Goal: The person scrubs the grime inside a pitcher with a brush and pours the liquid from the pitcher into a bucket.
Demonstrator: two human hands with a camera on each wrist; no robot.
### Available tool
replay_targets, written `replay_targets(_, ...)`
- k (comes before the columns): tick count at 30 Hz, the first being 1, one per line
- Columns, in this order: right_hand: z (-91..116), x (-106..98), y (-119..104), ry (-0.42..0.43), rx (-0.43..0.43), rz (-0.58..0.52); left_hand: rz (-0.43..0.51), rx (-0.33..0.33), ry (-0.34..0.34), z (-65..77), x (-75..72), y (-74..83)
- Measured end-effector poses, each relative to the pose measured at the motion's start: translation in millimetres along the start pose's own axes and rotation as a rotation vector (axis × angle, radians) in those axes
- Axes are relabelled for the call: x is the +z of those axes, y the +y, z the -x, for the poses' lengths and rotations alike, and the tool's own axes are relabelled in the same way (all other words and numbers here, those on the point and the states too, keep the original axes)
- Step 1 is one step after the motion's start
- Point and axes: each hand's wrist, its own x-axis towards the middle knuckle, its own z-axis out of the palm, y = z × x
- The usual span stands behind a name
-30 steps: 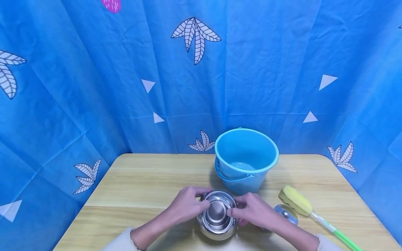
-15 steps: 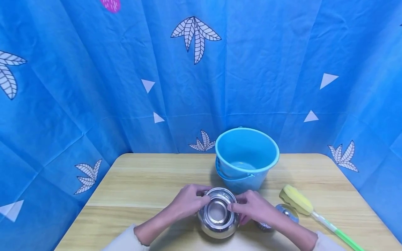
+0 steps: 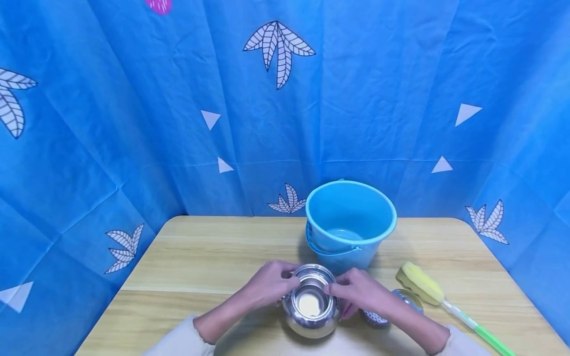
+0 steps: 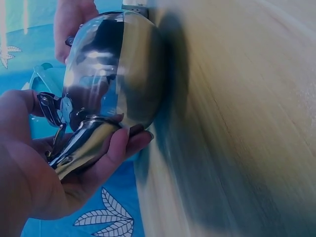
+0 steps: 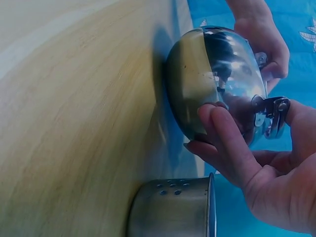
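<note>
A shiny round steel teapot (image 3: 310, 324), its mouth uncovered, is between both hands near the front of the wooden table. My left hand (image 3: 269, 286) grips its left side, thumb at the rim. In the left wrist view, the fingers curl under the spout (image 4: 84, 145) and against the belly. On the opposite side my right hand (image 3: 359, 292) holds the pot, thumb near the rim; the right wrist view shows fingers on the belly by a metal lug (image 5: 271, 114). A perforated steel strainer (image 3: 375, 318) and a steel lid (image 3: 408, 298) lie beyond the right hand, partly hidden by the forearm.
A light blue bucket (image 3: 345, 254) stands just behind the teapot, its handle hanging down in front. To the right lies a yellow sponge brush (image 3: 420, 283) with a green and white stick. Blue patterned cloth (image 3: 276, 123) encloses the table (image 3: 213, 257) at the back and sides.
Both hands and the teapot have shifted slightly away from me, and the pot has tilted a little, showing a brighter inside. More of the strainer now shows under the right wrist.
</note>
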Motion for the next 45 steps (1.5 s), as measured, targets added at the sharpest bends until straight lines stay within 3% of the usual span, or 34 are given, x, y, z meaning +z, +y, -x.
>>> replay_targets(17,0.4,0.6,3.3,0.011,0.04,-0.014,-0.026,0.068,-0.079,-1.1,-0.3,-9.0)
replay_targets(36,-4.4,0.1,3.0,0.014,0.071,-0.009,0.055,0.031,-0.098,-4.8,-2.7,-13.7)
replay_targets(45,-4.4,-2.1,5.2,-0.006,0.097,-0.035,0.047,0.039,-0.155,-7.8,-6.1,-13.4)
